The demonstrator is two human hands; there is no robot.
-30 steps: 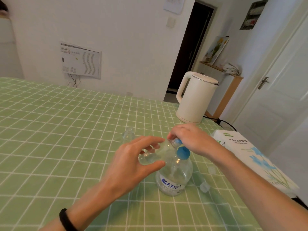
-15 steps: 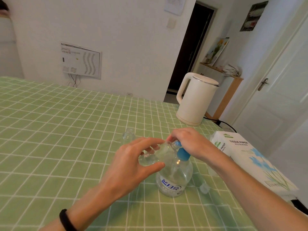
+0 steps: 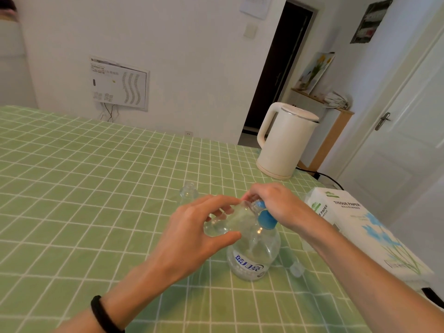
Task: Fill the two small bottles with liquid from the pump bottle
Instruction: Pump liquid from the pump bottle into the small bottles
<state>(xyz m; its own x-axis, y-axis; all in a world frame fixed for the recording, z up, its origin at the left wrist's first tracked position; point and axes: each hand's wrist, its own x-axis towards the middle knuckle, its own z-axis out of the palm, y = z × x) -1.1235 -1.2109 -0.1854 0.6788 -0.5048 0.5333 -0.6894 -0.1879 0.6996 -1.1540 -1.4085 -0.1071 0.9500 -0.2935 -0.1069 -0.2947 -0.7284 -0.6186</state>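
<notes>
Wristband: a black wristband (image 3: 103, 313) sat on the left forearm, nearest the camera.
Left grip: the left grip (image 3: 192, 233) was curled, thumb below and fingers above, round a small clear bottle (image 3: 222, 225).
Held bottle: it was carried off the bench, tilted almost on its side just above the pump bottle's shoulder, its mouth end toward the pump spout; how much liquid it held could not be told.
Pump bottle: the clear pump bottle (image 3: 254, 257) with a blue-lettered label stood upright on the bench, under both hands.
Loose cap: a small clear cap (image 3: 296, 269) lay on the cloth just right of the pump bottle's base.
Right grip: the right grip (image 3: 276, 203) lay over the blue pump head (image 3: 265, 218), fingers curled down round its top and spout.
Second bottle: the other small bottle (image 3: 188, 192) stood upright and uncapped, just beyond the left fingers, apart from them.
Bench: the bench (image 3: 96, 188) wore a green checked cloth.
Tissue box: a white tissue paper box (image 3: 355, 224) lay at the right edge.
Kettle: a cream electric kettle (image 3: 286, 143) stood at the far right corner.
Wall: a white panel (image 3: 119, 82) hung beyond the bench.
</notes>
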